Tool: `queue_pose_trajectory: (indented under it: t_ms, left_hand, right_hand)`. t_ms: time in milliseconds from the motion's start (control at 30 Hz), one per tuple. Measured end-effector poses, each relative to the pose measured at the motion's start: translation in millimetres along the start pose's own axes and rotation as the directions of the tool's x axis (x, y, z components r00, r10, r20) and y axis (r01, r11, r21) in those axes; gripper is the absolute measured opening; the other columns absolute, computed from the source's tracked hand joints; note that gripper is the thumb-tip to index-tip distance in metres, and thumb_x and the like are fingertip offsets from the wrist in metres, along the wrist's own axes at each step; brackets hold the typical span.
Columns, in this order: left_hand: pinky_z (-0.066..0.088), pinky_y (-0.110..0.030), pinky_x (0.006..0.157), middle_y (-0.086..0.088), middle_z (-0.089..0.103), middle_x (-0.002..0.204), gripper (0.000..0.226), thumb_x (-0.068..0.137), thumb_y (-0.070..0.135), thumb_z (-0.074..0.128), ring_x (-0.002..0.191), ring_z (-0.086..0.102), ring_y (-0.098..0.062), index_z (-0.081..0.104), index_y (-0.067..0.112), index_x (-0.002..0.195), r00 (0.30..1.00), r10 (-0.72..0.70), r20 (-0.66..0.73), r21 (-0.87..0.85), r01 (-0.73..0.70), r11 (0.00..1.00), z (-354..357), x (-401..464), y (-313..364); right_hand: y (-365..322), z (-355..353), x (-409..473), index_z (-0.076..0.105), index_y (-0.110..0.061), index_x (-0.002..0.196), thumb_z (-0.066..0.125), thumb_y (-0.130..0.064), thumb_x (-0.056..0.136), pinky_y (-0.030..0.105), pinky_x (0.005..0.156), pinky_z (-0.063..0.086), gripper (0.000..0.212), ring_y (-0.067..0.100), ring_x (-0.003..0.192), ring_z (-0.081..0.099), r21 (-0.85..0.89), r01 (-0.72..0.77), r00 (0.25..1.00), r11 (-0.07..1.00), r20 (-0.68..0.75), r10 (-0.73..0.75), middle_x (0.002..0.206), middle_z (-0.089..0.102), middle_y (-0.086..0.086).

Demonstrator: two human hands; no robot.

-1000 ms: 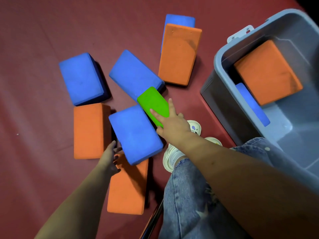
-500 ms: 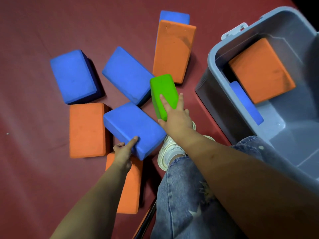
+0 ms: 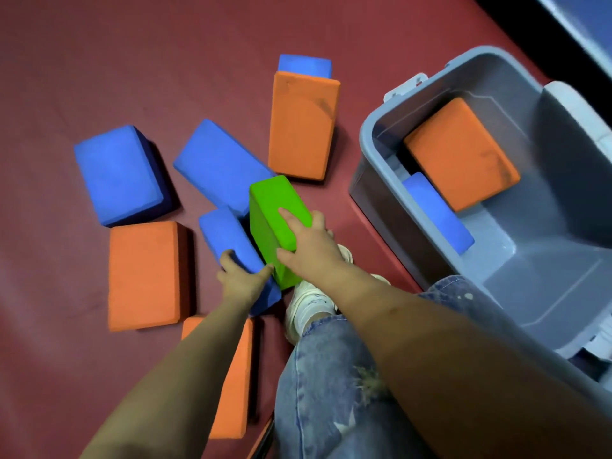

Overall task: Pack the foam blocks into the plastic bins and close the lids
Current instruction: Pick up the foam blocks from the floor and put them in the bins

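- A dark red floor (image 3: 82, 61) seen from above, with foam blocks scattered across it.
- Far left: 1 blue block (image 3: 119, 173) lies flat, and just below it 1 orange block (image 3: 144, 274) lies flat.
- Below those, a second orange block (image 3: 233, 385) lies partly hidden under the left forearm.
- Left hand (image 3: 241, 281): fingers curled round the near end of a tilted blue block (image 3: 228, 241), thumb on its right edge, gripping it. This block leans against the green block beside it.
- Behind it, another blue block (image 3: 218, 164) lies flat at an angle.
- Centre: a green block (image 3: 271, 220) stands tilted on edge, touching the gripped blue block.
- Right hand (image 3: 311, 246): spread over the green block's near right corner, index finger stretched along its top face, thumb on its side, holding it.
- Further back, a tall orange block (image 3: 303, 124) lies flat with a small blue block (image 3: 304, 66) showing just behind it.
- Below the hands: a white shoe (image 3: 308, 303) and a jeans-clad leg (image 3: 331, 392).
- Right: an open grey bin (image 3: 371, 134) well apart from both hands. Inside are 1 orange block (image 3: 460, 154) leaning against the far wall and 1 blue block (image 3: 437, 213) just below it.
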State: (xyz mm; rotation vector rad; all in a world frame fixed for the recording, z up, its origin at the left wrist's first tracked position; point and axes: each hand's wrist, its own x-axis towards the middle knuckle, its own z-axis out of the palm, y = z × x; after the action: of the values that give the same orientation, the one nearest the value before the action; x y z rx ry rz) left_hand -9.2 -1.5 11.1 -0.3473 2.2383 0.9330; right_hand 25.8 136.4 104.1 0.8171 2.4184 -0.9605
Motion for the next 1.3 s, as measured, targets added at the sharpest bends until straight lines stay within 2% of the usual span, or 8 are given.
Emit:
queue_pose_trajectory:
  t_ms: [233,400,633,833,933,1067,1167,1300]
  left_hand:
    - [0.041,-0.049,0.097,-0.023,0.029,0.137,0.084,0.079,0.030,0.072,0.111,0.050,-0.049,0.018,0.023,0.143,0.990,-0.051,-0.135,0.114,0.067,0.991,11,-7,-9]
    - [0.042,-0.043,0.099,-0.020,0.037,0.139,0.080,0.078,0.029,0.068,0.117,0.049,-0.040,0.021,0.023,0.143,0.973,-0.075,-0.219,-0.017,0.073,0.997,-14,-2,4]
    - [0.041,-0.044,0.105,-0.004,0.038,0.142,0.084,0.071,0.034,0.067,0.124,0.046,-0.027,0.021,0.027,0.141,0.954,0.143,-0.265,-0.162,-0.190,0.968,-62,-59,38]
    - [0.039,-0.031,0.104,0.002,0.038,0.141,0.079,0.076,0.028,0.069,0.122,0.046,-0.018,0.024,0.026,0.141,0.840,0.462,-0.284,-0.175,-0.519,0.836,-69,-145,119]
    - [0.036,-0.033,0.108,0.002,0.036,0.144,0.077,0.078,0.026,0.069,0.127,0.043,-0.016,0.025,0.025,0.141,0.785,0.567,-0.249,-0.203,-0.615,0.762,-59,-189,158]
    - [0.039,-0.037,0.106,0.002,0.041,0.140,0.083,0.069,0.040,0.067,0.123,0.047,-0.019,0.025,0.026,0.139,0.717,0.682,-0.145,-0.201,-0.696,0.689,-25,-240,204]
    - [0.031,-0.018,0.104,0.002,0.040,0.134,0.081,0.077,0.029,0.072,0.120,0.044,-0.012,0.026,0.018,0.143,0.721,0.692,-0.029,-0.240,-0.677,0.695,17,-273,231]
    - [0.033,-0.022,0.097,-0.004,0.042,0.134,0.080,0.078,0.028,0.071,0.124,0.046,-0.022,0.027,0.019,0.144,0.752,0.655,0.072,-0.258,-0.621,0.740,70,-297,248]
  right_hand:
    - [13,-12,9,0.021,-0.043,0.147,0.058,-0.036,0.087,0.039,0.102,0.037,0.070,0.043,0.123,0.037,0.053,-0.013,0.999,0.998,-0.044,0.015,0.147,0.016,0.012]
    - [16,-24,9,0.023,-0.041,0.147,0.059,-0.038,0.086,0.035,0.104,0.033,0.070,0.042,0.114,0.041,0.079,0.009,0.995,0.997,-0.104,-0.001,0.145,0.019,0.014]
    - [-4,-72,-32,0.025,-0.041,0.147,0.058,-0.033,0.087,0.034,0.105,0.032,0.069,0.041,0.117,0.039,0.039,0.112,0.967,0.993,-0.234,-0.100,0.152,0.011,0.013]
    - [18,-128,-96,0.032,-0.039,0.144,0.062,-0.033,0.084,0.039,0.107,0.031,0.068,0.041,0.126,0.033,0.000,0.221,0.866,0.975,-0.461,-0.196,0.153,0.015,0.011]
    - [37,-161,-135,0.037,-0.034,0.143,0.064,-0.029,0.082,0.036,0.109,0.025,0.067,0.040,0.131,0.031,-0.013,0.227,0.780,0.974,-0.597,-0.190,0.152,0.018,0.015]
    - [80,-201,-190,0.039,-0.031,0.143,0.068,-0.028,0.079,0.037,0.110,0.026,0.070,0.040,0.133,0.032,-0.047,0.135,0.698,0.990,-0.704,-0.129,0.151,0.020,0.019]
    - [120,-217,-222,0.037,-0.033,0.143,0.066,-0.031,0.081,0.038,0.109,0.026,0.069,0.042,0.129,0.033,-0.028,0.008,0.685,1.000,-0.728,-0.026,0.153,0.016,0.018]
    - [163,-225,-246,0.030,-0.035,0.146,0.063,-0.032,0.087,0.034,0.109,0.026,0.067,0.041,0.128,0.033,0.028,-0.105,0.716,0.994,-0.691,0.095,0.156,0.008,0.014]
